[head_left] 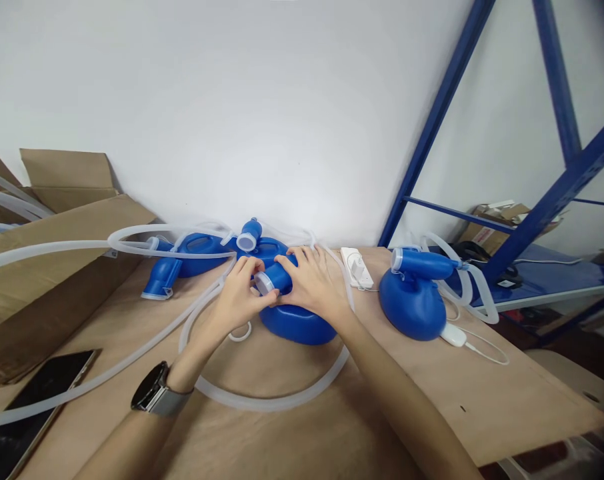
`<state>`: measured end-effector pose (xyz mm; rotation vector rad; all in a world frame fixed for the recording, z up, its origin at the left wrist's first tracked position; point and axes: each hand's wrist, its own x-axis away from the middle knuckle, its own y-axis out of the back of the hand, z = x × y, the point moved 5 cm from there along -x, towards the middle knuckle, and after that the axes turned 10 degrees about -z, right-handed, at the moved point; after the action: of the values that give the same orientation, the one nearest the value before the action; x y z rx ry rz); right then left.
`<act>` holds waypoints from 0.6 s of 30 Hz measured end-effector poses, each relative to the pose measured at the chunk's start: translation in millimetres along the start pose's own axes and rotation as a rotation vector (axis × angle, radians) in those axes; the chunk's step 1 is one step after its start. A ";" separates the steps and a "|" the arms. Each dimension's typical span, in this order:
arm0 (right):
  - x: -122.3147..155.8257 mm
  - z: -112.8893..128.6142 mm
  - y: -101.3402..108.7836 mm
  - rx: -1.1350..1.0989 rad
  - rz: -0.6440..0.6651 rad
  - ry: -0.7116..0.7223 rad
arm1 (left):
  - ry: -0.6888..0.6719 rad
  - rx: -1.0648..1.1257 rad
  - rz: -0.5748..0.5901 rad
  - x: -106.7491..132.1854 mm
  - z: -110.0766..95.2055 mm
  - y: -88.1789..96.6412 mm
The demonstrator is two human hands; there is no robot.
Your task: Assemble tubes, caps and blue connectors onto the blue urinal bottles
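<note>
Left hand (238, 301) and right hand (309, 283) grip a glossy blue plastic spout (277, 277) with a white rim, over a rounded blue container (297, 325) on a tan work surface (462, 393). Fingers appear to hide any join. Translucent tubing (267, 404) loops nearby.

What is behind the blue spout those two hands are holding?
Behind the blue plastic spout, held by the left hand and right hand, stands another blue spout, with clear tubing nearby. The hands hide the held spout's base, so its join to the blue container cannot be seen.
</note>
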<state>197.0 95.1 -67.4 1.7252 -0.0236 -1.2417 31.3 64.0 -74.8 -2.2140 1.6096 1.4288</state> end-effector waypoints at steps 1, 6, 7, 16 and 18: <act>-0.5 -1.1 0.8 0.003 0.002 0.013 | 0.029 0.014 -0.004 -0.5 4.8 0.1; 0.5 -12.7 -8.1 -0.059 -0.043 0.021 | 0.255 0.146 0.066 5.4 18.9 -12.0; 1.3 -14.9 -11.4 -0.067 -0.058 0.012 | 0.279 0.174 0.069 7.0 18.7 -14.7; 3.2 -17.5 -16.7 -0.037 -0.023 0.019 | 0.338 0.300 -0.031 13.5 22.5 -21.3; 3.2 -17.2 -15.4 -0.020 -0.016 0.023 | 0.332 0.301 -0.041 13.4 23.4 -20.8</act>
<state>203.6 113.3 -80.3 1.7248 0.0162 -1.2296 32.9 76.0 -106.7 -2.3692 1.7197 0.7722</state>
